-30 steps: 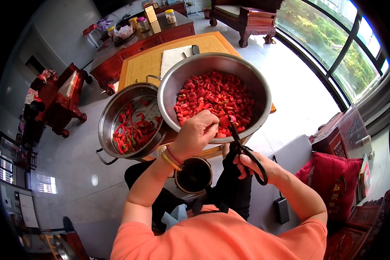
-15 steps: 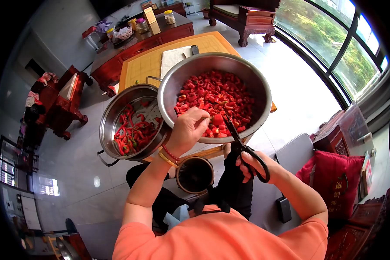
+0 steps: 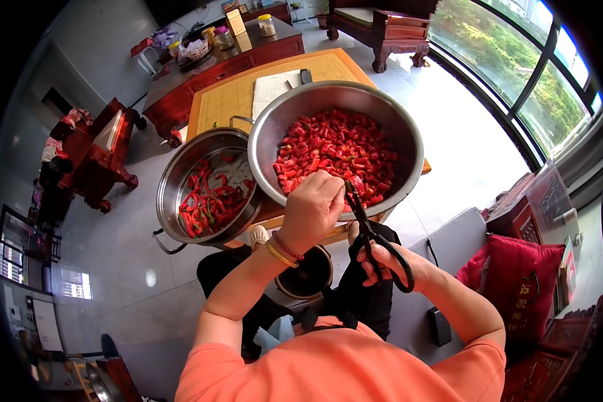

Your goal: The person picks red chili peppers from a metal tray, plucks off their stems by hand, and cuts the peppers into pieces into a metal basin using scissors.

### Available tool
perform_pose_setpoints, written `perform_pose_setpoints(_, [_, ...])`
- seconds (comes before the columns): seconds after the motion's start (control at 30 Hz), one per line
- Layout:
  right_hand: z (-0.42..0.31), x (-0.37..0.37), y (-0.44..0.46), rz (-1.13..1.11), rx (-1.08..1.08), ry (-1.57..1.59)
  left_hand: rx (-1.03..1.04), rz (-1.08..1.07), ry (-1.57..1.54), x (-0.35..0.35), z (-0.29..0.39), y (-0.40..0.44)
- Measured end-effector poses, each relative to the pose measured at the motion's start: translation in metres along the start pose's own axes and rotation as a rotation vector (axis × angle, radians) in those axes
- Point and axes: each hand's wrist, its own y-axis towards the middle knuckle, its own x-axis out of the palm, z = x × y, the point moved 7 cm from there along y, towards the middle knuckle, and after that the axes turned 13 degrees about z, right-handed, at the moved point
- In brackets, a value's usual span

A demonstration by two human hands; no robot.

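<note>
My left hand (image 3: 315, 206) is closed in a pinch over the near rim of a large steel basin (image 3: 403, 127). A red chili pepper is in its fingertips, mostly hidden by the hand. Black scissors (image 3: 360, 213) are in my right hand (image 3: 380, 260), fingers through the handles, and the blade tips are right beside my left fingertips. Chopped red chili pieces (image 3: 342, 144) cover the basin's bottom. To its left, a steel pot (image 3: 167, 181) with side handles holds whole red chilies (image 3: 211, 208) on a perforated base.
Between my legs stands a dark round bin (image 3: 308, 271). The basin rests on a wooden table (image 3: 214, 100) with a white cloth (image 3: 275, 87) farther back. A red cushion (image 3: 516, 281) lies on the seat at right. Jars (image 3: 266, 25) stand on a far cabinet.
My left hand has moved right and down, its fingertips now at the scissor tips. The red piece that showed between hand and blades is out of sight. The scissors look more closed.
</note>
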Motion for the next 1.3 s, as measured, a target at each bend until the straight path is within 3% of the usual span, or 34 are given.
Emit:
perform_pose_setpoints(0.37, [-0.001,-0.002,-0.003,0.08,0.109,0.125,0.095,-0.049,0.013,0.003,0.005,-0.001])
perform_pose_setpoints(0.83, [-0.007,-0.007,0.006,0.11,0.075,0.149,0.157,-0.103,0.036,0.0,0.006,-0.001])
perform_pose_setpoints(0.97, [-0.011,-0.016,0.008,0.174,0.062,0.127,0.184,0.044,0.046,-0.017,0.003,0.006])
perform_pose_setpoints(1.07, [-0.023,-0.008,-0.001,0.14,-0.013,0.112,-0.042,0.016,-0.01,-0.031,-0.012,0.001])
perform_pose_setpoints(1.3, [-0.008,-0.044,0.01,0.252,-0.019,0.281,0.074,-0.246,0.11,-0.044,-0.013,-0.087])
